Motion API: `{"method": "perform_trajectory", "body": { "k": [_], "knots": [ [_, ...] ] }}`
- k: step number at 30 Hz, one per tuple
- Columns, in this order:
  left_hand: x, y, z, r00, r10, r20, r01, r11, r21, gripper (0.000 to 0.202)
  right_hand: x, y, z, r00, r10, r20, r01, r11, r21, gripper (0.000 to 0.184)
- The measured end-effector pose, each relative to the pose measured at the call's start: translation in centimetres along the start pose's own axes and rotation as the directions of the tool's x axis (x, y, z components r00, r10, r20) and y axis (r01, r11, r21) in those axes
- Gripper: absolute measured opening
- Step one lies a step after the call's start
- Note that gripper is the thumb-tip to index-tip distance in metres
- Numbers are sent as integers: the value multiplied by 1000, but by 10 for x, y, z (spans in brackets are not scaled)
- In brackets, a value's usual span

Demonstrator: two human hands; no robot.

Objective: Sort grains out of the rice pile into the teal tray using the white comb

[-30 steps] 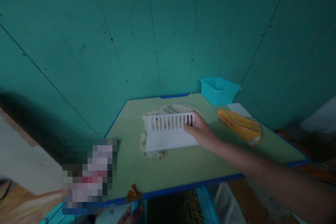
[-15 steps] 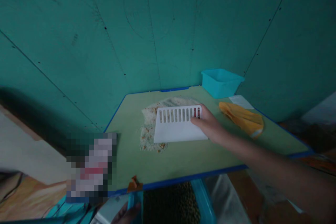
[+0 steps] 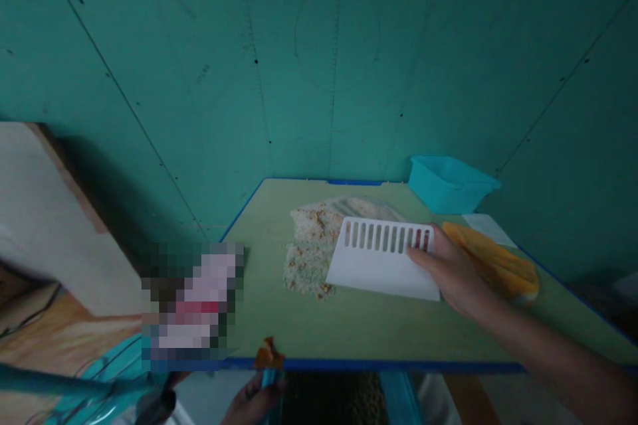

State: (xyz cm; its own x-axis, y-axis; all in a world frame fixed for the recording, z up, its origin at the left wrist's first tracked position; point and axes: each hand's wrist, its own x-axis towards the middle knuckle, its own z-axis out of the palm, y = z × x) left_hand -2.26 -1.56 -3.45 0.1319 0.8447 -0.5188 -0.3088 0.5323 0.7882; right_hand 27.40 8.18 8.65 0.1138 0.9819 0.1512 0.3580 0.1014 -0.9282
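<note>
My right hand (image 3: 448,269) grips a white plastic scraper (image 3: 381,275) with a row of slots along its top, thumb on the front face. The scraper stands tilted on the green tabletop. To its left and behind it spreads a pile of pale grains mixed with tan bits (image 3: 312,249); the scraper hides part of it. Below the table's near edge, my left hand (image 3: 256,398) is closed on the rim of a blue bin (image 3: 401,398). Dark contents and small tan pieces show inside the bin, which is cut off by the frame.
A turquoise tub (image 3: 448,186) stands at the back right, with a yellow cloth (image 3: 491,262) in front of it. A brown scrap (image 3: 269,352) lies at the blue-edged table's (image 3: 349,339) front. At left is a blurred-out object (image 3: 199,302). A green wall (image 3: 333,66) rises behind.
The view has shifted, so the table sits lower and farther right. My right hand has moved the scraper rightward relative to the pile, uncovering more grains. My left hand stays at the bin.
</note>
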Motion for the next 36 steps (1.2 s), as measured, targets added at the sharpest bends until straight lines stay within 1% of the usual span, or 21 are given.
{"method": "perform_trajectory", "body": {
  "k": [2, 4, 5, 8, 10, 13, 16, 21, 25, 28, 33, 36],
  "knots": [
    [4, -8, 0, 987, 73, -143, -63, 995, 75, 12, -3, 1, 1, 1000, 20, 6, -20, 1000, 3, 18],
    [7, -16, 1, 942, 161, -295, -118, 980, 157, 10, -5, 1, 1, 1000, 20, 13, -20, 1000, 7, 17],
    [7, -18, 2, 922, 195, -335, -140, 973, 183, 10, -6, 0, 1, 1000, 11, 16, -11, 1000, 10, 18],
    [6, -20, 3, 921, 212, -327, -142, 964, 225, 12, -7, 0, 3, 1000, -10, 30, 9, 1000, 24, 19],
    [4, -18, 4, 930, 215, -298, -156, 965, 209, 13, -7, 2, 4, 999, -6, 44, 4, 999, 43, 19],
    [2, -14, 5, 944, 177, -278, -139, 978, 154, 13, -8, 5, 7, 999, -2, 45, -2, 997, 72, 20],
    [-1, -10, 7, 944, 166, -284, -128, 981, 147, 11, -10, 5, 10, 998, -9, 62, 3, 995, 99, 21],
    [-3, -6, 10, 947, 144, -288, -116, 987, 114, 15, -13, 0, 14, 995, -19, 96, 9, 994, 111, 21],
    [-1, -4, 13, 943, 171, -286, -142, 983, 118, 13, -15, -3, 16, 994, -28, 102, 14, 992, 128, 21],
    [-1, -3, 11, 930, 180, -320, -145, 981, 129, 15, -18, -2, 16, 993, -14, 117, -1, 992, 130, 22],
    [-4, -6, 1, 934, 101, -344, -70, 992, 100, 15, -24, -1, 17, 991, 1, 135, -17, 993, 116, 21],
    [-5, -8, -4, 930, 108, -351, -74, 991, 109, 12, -25, -2, 20, 987, -8, 158, -12, 991, 130, 21]
  ]
}}
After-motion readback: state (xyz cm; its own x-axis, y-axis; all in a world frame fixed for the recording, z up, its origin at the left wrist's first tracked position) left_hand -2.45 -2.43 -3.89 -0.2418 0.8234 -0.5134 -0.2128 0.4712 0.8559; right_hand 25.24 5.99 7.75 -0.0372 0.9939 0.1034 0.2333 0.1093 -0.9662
